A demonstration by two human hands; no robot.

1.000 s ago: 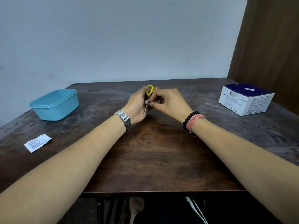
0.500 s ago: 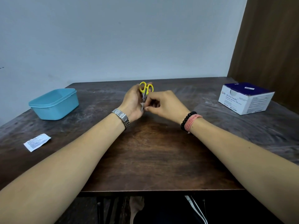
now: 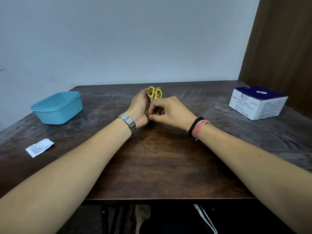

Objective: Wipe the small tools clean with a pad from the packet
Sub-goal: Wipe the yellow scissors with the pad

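Observation:
Small scissors [image 3: 154, 93] with yellow handle loops stand upright above the middle of the table, loops up and blades down. My left hand [image 3: 139, 107] grips them around the shaft. My right hand [image 3: 166, 111] pinches low on the blades, fingertips closed; the pad between them is hidden and I cannot make it out. A torn white packet [image 3: 39, 147] lies flat at the table's left.
A light blue plastic tub [image 3: 57, 108] sits at the back left. A white and navy box of alcohol swabs [image 3: 258, 103] stands at the back right. The dark wooden table [image 3: 155, 166] ends near my body; a wall runs behind it.
The scissors have been turned more upright, so both yellow loops now show above my left hand. My right hand's pinch has slid down the blades toward me.

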